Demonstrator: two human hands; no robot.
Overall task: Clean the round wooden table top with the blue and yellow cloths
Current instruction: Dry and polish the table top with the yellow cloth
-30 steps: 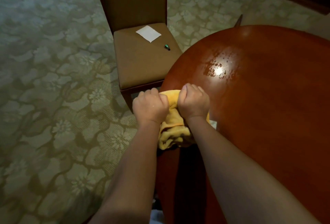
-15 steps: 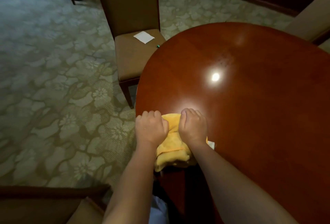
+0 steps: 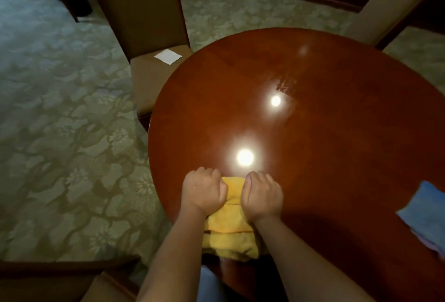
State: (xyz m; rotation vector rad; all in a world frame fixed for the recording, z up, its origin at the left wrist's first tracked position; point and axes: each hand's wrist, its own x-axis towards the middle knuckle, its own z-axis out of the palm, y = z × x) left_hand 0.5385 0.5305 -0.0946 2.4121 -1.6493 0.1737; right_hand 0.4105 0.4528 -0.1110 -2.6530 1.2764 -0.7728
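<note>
Curled fingers (image 3: 252,177) of both fists, left hand (image 3: 204,191) and right hand (image 3: 262,197), clench one bunched yellow terry cloth (image 3: 228,222) at the near edge of one round glossy reddish wooden table top (image 3: 325,145). One blue cloth (image 3: 423,215) lies apart at right. One white paper square (image 3: 167,56) sits on one tan upholstered chair (image 3: 149,77).

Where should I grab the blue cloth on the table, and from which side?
Probably its near-left corner, reached from the left with the right hand. The blue cloth lies flat at the right edge of the table, running out of frame, so that corner is its closest visible part. Both hands are now closed on the yellow cloth.
</note>
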